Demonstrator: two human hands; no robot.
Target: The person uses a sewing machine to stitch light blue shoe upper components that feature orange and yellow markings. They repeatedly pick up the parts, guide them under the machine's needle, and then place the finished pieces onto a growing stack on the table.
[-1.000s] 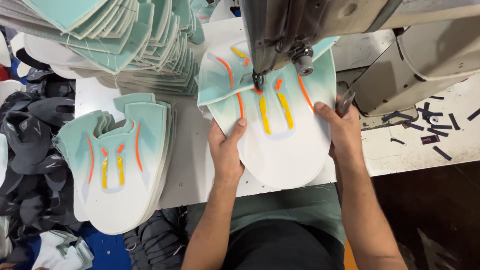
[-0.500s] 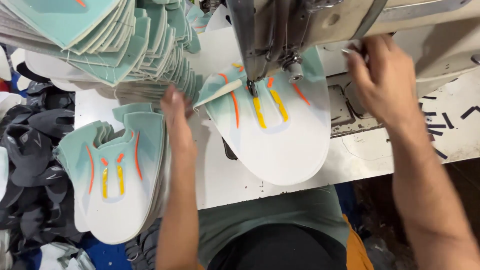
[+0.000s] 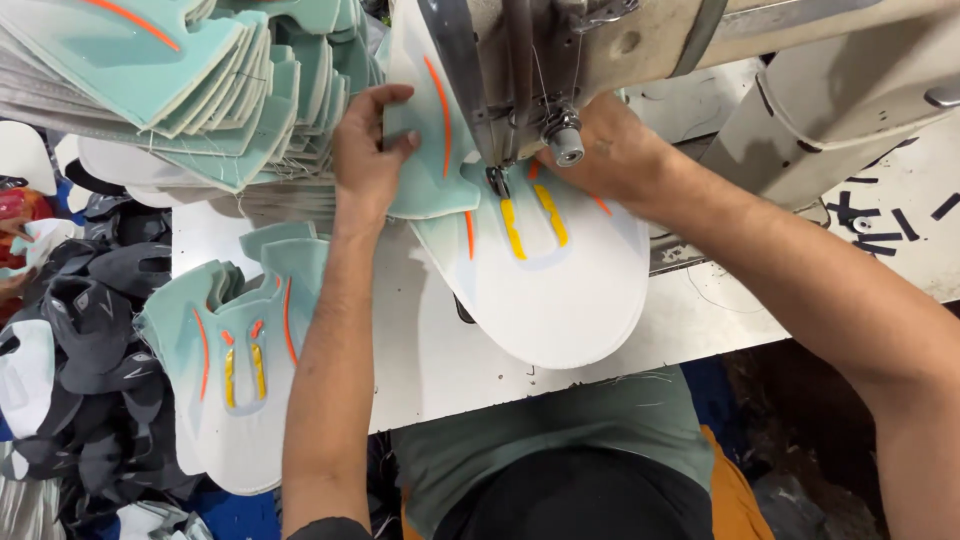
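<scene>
Nearest on the white bench (image 3: 480, 360), a stack of mint and white shoe-upper panels (image 3: 240, 380) lay at the left, apparently set aside within reach. Farther in, the panel being sewn (image 3: 560, 280) sat flat under the sewing machine (image 3: 560, 60), its yellow stripes by the needle. The left hand (image 3: 368, 150) pinched its mint flap between closed fingers, seemingly aligning it. The right hand (image 3: 610, 150) pressed the panel flat; whether its fingers gripped anything could not be told. A large pile of mint pieces (image 3: 180, 90) waited far left.

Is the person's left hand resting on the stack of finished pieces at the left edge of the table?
No, the left hand grips the mint flap of the shoe upper piece beside the sewing machine; the stack lies untouched.
</scene>
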